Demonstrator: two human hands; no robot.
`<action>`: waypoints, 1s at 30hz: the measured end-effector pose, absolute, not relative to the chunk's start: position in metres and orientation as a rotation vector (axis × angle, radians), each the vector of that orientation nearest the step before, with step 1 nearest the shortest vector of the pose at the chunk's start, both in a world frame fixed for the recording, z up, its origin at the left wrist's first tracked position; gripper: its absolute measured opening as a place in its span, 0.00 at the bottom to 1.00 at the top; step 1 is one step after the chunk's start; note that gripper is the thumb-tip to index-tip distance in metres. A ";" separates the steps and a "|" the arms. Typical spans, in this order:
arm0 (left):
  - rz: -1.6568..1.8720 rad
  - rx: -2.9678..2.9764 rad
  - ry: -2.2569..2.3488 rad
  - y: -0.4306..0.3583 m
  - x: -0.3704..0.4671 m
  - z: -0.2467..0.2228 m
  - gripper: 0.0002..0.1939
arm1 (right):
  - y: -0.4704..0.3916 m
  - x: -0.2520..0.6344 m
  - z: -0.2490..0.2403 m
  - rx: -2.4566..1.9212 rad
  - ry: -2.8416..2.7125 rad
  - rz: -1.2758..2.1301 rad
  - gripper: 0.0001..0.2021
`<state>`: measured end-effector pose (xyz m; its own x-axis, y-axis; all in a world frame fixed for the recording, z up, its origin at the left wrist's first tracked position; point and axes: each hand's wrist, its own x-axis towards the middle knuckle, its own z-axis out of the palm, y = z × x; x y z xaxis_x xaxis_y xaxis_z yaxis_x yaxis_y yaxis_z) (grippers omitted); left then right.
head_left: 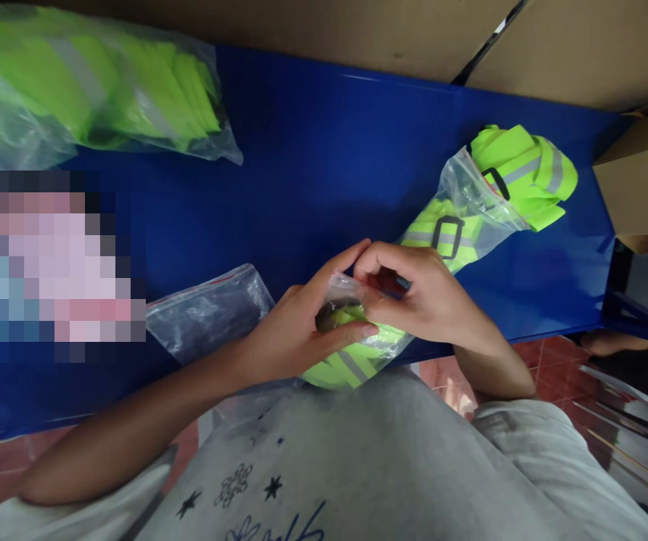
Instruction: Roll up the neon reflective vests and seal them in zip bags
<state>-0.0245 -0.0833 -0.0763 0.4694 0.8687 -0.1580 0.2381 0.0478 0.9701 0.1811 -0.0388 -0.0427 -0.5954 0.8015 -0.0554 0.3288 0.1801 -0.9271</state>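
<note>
Near the table's front edge, both hands hold a clear plastic bag (352, 364) with a folded yellow-green reflective strap inside. My left hand (307, 323) has its thumb across the bag and its fingers behind it. My right hand (414, 293) pinches the bag's top edge, fingers curled. Beyond the right hand lies a second clear bag (459, 173) with a strap and a black buckle in it. A rolled reflective strap (527, 173) rests at that bag's mouth. Left of my left hand lies a flat clear zip bag (205, 308).
A large clear bag of reflective straps (104, 83) lies on the blue table (324, 150) at the back left. A blurred-out item (59, 263) is at the left. Cardboard boxes (358, 30) stand behind the table, and an open carton (640, 180) is at the right.
</note>
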 end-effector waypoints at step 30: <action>0.796 1.330 1.167 -0.068 -0.030 -0.066 0.16 | -0.030 0.195 -0.032 -1.072 -2.042 1.388 0.11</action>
<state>-0.0296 -0.0684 -0.0664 0.2782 0.9438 -0.1784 0.1788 0.1316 0.9750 0.1954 -0.0303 -0.0318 -0.5993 0.7983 -0.0606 0.3500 0.1931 -0.9166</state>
